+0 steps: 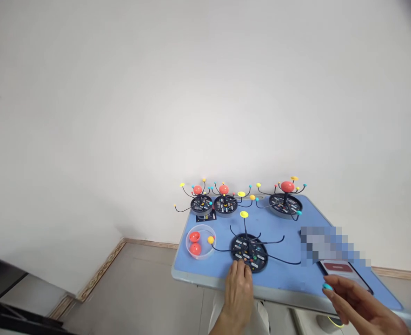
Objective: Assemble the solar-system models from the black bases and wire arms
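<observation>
A solar system model with a round black base [250, 261] sits at the front of the blue table. Curved black arms fan out from it; one carries a yellow disc [244, 214], another an orange ball [210, 240], while several tips are bare. My left hand [239, 288] has its fingers together on the base's near rim, the thumb hidden. Away to the right, my right hand [366, 304] pinches a small teal ball [327, 286] between thumb and forefinger, apart from the model.
Left of the model, a clear round tub [214, 250] holds two red half-balls [195, 249]. Three similar models with red balls [287, 187] stand along the table's back edge, by the white wall. A partly blurred tablet [347, 272] lies on the right of the blue table [205, 273].
</observation>
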The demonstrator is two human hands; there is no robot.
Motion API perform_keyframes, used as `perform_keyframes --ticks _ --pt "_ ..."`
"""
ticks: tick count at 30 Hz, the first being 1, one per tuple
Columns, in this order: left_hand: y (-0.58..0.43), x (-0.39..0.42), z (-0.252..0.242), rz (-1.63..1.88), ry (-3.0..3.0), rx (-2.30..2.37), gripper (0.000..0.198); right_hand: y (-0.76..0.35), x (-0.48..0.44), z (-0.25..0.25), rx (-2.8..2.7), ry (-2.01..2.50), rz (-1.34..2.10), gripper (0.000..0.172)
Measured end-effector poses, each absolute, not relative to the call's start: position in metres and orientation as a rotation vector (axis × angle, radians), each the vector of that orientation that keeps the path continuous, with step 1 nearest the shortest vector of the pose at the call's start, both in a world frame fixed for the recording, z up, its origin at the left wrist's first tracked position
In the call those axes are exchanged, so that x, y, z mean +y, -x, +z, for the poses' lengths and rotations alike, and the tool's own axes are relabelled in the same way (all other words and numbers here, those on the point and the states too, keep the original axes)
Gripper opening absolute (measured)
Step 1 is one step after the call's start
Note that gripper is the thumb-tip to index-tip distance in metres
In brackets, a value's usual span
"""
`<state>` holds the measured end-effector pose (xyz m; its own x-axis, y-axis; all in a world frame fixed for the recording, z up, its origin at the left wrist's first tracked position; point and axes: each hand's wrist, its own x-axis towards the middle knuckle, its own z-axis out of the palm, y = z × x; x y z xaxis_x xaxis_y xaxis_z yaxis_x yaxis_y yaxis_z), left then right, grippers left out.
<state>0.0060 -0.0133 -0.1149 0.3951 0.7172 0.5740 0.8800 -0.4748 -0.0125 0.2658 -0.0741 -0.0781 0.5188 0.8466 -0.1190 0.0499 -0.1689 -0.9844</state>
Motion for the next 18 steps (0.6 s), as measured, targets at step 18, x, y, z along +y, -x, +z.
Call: perform_keyframes --ticks 18 --pt "-0.113 -0.005 -0.084 -1.492 2.92 -1.477 0.041 -0.259 -0.043 -0.036 -0.927 1.502 0.892 0.043"
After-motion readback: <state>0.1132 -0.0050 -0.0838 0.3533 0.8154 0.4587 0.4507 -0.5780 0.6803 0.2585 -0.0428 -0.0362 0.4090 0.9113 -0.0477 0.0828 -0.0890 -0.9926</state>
